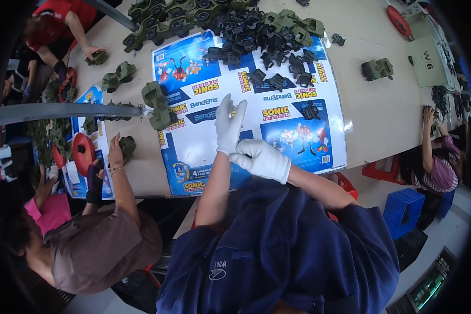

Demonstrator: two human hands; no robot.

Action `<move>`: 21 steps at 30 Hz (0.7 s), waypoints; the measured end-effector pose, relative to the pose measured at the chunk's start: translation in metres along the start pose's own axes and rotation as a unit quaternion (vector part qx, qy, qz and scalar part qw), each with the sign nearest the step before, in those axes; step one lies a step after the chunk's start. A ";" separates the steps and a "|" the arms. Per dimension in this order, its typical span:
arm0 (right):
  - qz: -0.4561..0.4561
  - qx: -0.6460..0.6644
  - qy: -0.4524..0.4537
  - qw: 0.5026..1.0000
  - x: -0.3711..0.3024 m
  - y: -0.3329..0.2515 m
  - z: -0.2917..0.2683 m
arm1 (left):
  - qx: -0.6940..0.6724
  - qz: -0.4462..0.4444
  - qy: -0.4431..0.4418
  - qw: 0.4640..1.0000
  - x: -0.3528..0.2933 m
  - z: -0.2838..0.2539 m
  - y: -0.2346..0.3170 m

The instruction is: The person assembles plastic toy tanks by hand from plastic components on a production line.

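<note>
White cloth gloves cover both of my hands. My left hand (229,124) is raised over the printed cardboard sheet (235,137), its fingers stretched out and holding nothing. My right hand (262,159) is closed at the left wrist, pinching the cuff of the left glove. Beyond my hands lies a heap of small black plastic parts (240,31), with a few loose ones, such as a black part (311,111), on the sheet. A green toy vehicle (158,104) rests at the sheet's left edge.
Many green toy vehicles (178,23) are piled at the far side. Another green vehicle (378,69) stands at the right, before a bin (426,63). A grey metal bar (63,112) crosses from the left. Co-workers sit at both sides; one hand (116,153) is near a vehicle.
</note>
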State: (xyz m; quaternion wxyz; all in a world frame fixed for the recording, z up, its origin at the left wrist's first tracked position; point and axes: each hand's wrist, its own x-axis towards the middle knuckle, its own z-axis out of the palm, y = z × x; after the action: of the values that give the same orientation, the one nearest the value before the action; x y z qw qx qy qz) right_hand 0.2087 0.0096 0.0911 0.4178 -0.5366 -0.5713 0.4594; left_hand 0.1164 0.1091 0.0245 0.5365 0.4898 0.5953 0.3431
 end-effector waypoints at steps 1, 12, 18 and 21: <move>-0.032 0.003 -0.028 0.999 0.001 -0.003 0.004 | 0.005 0.022 -0.016 1.000 0.002 -0.007 0.001; 0.123 -0.227 0.104 0.960 -0.032 0.065 -0.111 | 0.570 -0.103 0.194 0.792 0.121 -0.178 0.007; 0.328 -0.130 0.244 0.903 -0.060 0.080 -0.150 | 0.698 0.227 -0.081 0.674 0.060 -0.153 -0.013; 0.202 -0.264 0.258 0.907 -0.065 0.116 -0.152 | 0.634 0.401 -0.157 0.642 0.015 -0.118 -0.010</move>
State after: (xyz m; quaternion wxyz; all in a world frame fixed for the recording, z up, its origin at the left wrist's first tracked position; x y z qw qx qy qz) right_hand 0.3882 -0.0429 0.0136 0.2920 -0.8313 -0.4230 0.2115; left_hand -0.0004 0.1347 0.0330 -0.0097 0.9474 0.3192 -0.0190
